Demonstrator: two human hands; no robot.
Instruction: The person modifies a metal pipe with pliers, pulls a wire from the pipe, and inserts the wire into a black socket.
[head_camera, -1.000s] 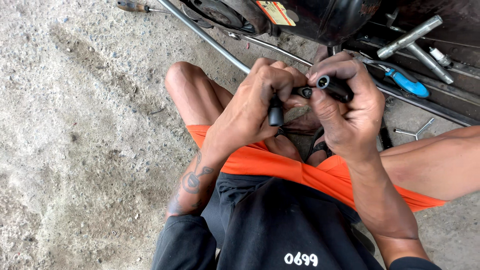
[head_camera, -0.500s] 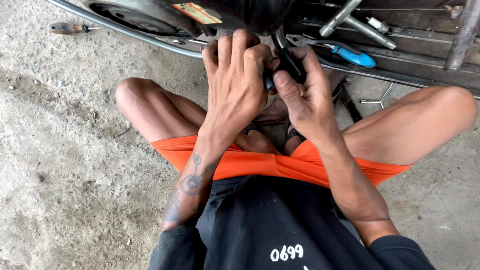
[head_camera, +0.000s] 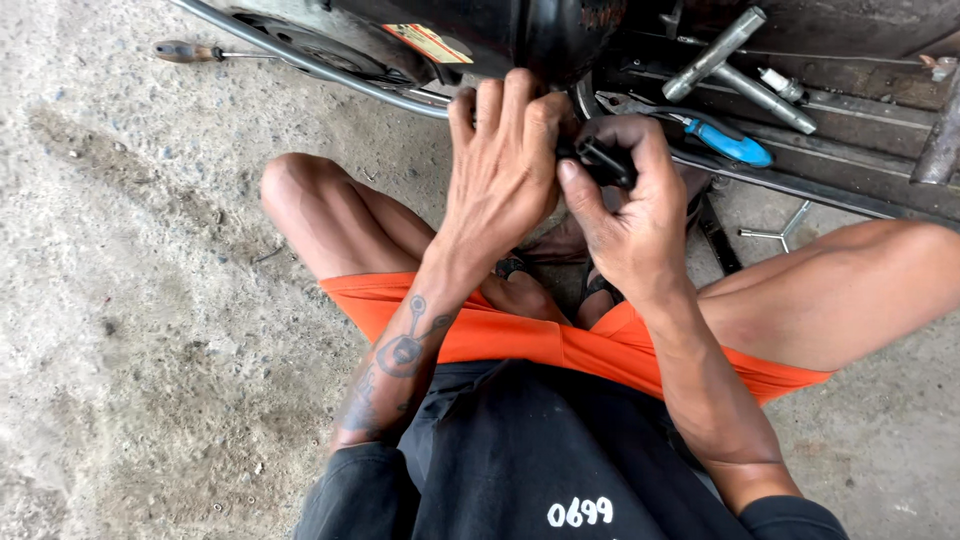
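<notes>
I sit on the concrete floor with knees spread, in orange shorts and a black shirt. My left hand (head_camera: 505, 165) reaches forward, its fingers closed over something at the underside of a black vehicle body (head_camera: 520, 30); what lies under the palm is hidden. My right hand (head_camera: 625, 205) sits just to its right, shut on a short black tool handle (head_camera: 603, 160) that points toward the left hand. The two hands touch at the thumbs.
A screwdriver (head_camera: 195, 51) lies on the floor at the upper left. A chrome tube (head_camera: 300, 60) runs under the vehicle. Blue-handled pliers (head_camera: 720, 138), a steel T-wrench (head_camera: 735, 60) and a small cross wrench (head_camera: 780, 228) lie on dark boards at the upper right.
Both hands have lifted from my lap up to the vehicle's underside. The left hand has gone from gripping a small dark piece to pressing forward over the part.
</notes>
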